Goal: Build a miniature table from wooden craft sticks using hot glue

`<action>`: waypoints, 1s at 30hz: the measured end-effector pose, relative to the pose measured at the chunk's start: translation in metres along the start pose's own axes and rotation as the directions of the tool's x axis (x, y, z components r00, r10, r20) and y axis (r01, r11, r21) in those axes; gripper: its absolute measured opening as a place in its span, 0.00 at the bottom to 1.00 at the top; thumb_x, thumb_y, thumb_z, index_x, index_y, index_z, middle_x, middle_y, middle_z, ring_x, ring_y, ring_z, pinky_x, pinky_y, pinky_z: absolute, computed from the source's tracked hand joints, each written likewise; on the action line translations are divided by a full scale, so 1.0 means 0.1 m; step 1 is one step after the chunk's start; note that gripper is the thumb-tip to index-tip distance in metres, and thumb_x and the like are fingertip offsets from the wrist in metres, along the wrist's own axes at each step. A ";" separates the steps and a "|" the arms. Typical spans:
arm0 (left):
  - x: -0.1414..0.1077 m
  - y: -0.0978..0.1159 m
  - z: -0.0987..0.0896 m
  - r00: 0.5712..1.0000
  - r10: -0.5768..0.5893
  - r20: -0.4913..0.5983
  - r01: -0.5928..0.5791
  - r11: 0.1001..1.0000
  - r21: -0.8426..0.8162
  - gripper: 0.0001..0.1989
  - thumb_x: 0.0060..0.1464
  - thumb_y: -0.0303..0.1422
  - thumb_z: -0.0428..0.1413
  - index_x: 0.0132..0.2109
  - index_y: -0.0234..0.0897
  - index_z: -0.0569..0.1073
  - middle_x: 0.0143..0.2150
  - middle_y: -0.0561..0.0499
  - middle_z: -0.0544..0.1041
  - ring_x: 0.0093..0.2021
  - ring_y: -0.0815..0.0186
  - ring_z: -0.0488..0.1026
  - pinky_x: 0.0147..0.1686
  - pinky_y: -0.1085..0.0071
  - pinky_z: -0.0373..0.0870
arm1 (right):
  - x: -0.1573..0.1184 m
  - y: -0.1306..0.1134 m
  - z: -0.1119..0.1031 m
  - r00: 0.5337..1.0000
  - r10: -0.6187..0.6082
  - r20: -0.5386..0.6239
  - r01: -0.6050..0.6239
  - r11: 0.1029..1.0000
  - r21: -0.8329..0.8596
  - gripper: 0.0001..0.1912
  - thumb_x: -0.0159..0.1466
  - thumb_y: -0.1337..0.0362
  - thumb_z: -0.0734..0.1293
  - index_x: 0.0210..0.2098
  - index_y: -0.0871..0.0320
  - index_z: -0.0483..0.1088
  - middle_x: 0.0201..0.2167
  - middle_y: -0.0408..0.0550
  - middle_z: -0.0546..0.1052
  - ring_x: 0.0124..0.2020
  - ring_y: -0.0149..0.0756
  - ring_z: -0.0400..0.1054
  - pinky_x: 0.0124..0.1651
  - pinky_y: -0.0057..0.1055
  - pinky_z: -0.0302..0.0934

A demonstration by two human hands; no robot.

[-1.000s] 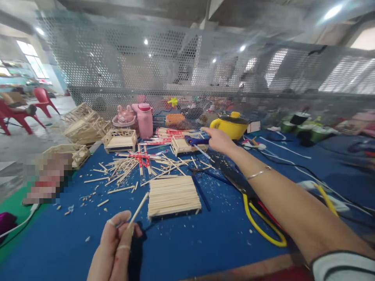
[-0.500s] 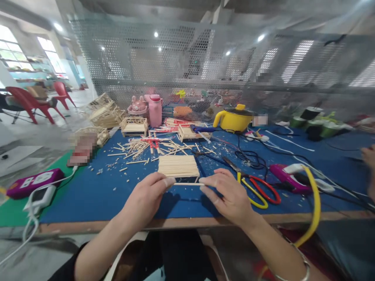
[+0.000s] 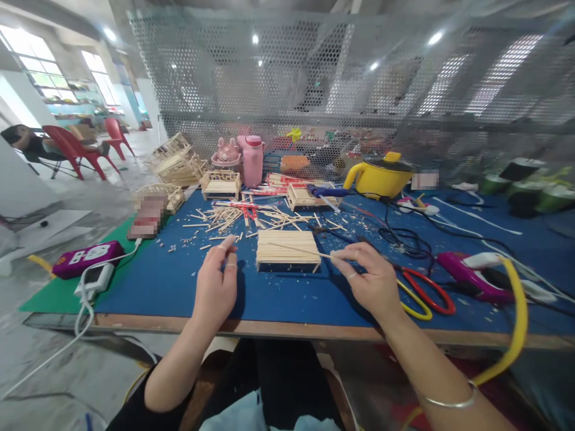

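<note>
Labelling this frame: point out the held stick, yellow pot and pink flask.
Held stick (image 3: 300, 250): head view, mid-length.
Yellow pot (image 3: 380, 181): head view, side wall.
Pink flask (image 3: 253, 164): head view, body front.

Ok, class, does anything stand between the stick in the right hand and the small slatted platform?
Nothing visible does: the stick slants from the right hand out over the slatted platform; whether they touch is unclear.

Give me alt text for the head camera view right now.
The right hand holds a thin wooden stick over a small platform of sticks on a blue table; the left hand is beside it, empty. Behind are scattered sticks and a yellow pot.
</note>
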State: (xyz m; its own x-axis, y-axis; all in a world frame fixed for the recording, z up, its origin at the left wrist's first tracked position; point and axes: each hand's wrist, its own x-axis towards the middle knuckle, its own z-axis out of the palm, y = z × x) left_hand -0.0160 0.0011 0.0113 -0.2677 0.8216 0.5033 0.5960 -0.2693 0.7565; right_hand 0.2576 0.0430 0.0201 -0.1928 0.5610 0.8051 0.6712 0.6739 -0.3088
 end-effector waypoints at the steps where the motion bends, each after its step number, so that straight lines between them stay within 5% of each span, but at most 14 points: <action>1: -0.03 -0.06 0.00 0.998 -0.064 0.015 0.064 0.998 -0.025 0.18 0.60 0.33 0.47 0.56 0.37 0.69 0.44 0.46 0.76 0.43 0.63 0.73 0.45 0.65 0.71 | -0.01 0.02 0.02 1.000 -0.007 0.017 0.007 1.000 0.003 0.03 0.61 0.64 0.68 0.33 0.54 0.75 0.32 0.45 0.74 0.34 0.35 0.70 0.40 0.34 0.64; 3: -0.07 -0.13 0.00 0.993 -0.112 0.048 0.114 0.993 -0.039 0.18 0.59 0.33 0.49 0.54 0.36 0.70 0.44 0.46 0.76 0.42 0.64 0.74 0.42 0.68 0.71 | -0.02 0.02 0.06 0.998 -0.038 0.049 0.039 0.999 -0.016 0.03 0.61 0.64 0.68 0.34 0.53 0.75 0.32 0.45 0.73 0.35 0.36 0.69 0.41 0.35 0.63; 8: -0.09 -0.07 0.01 0.996 -0.038 0.078 0.033 0.998 0.055 0.15 0.58 0.33 0.50 0.50 0.37 0.75 0.45 0.47 0.76 0.44 0.63 0.73 0.45 0.66 0.70 | 0.02 -0.03 0.08 0.989 -0.098 0.114 0.108 0.990 -0.089 0.05 0.62 0.63 0.66 0.36 0.53 0.75 0.30 0.45 0.73 0.34 0.36 0.68 0.41 0.36 0.60; 14: -0.12 0.04 0.10 0.997 0.020 0.069 -0.035 0.976 0.216 0.14 0.57 0.34 0.52 0.47 0.39 0.76 0.44 0.47 0.78 0.47 0.56 0.71 0.49 0.56 0.67 | 0.03 -0.03 0.10 0.991 -0.084 0.103 0.096 0.989 -0.110 0.06 0.63 0.63 0.66 0.35 0.53 0.75 0.29 0.45 0.74 0.32 0.36 0.68 0.40 0.36 0.59; 30: -0.14 0.03 0.13 0.992 0.080 0.095 -0.103 0.958 0.268 0.13 0.57 0.30 0.51 0.47 0.39 0.77 0.43 0.47 0.78 0.43 0.58 0.72 0.44 0.60 0.69 | 0.02 -0.05 0.12 0.993 -0.056 0.102 0.068 0.990 -0.125 0.06 0.62 0.63 0.66 0.34 0.54 0.77 0.27 0.44 0.74 0.32 0.35 0.68 0.40 0.36 0.58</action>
State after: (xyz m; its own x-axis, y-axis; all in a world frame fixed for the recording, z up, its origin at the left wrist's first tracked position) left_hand -0.0012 -0.0050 0.0008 -0.1458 0.8412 0.5207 0.8016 -0.2080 0.5605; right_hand 0.2452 0.0462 0.0176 -0.3016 0.5685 0.7654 0.7407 0.6452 -0.1874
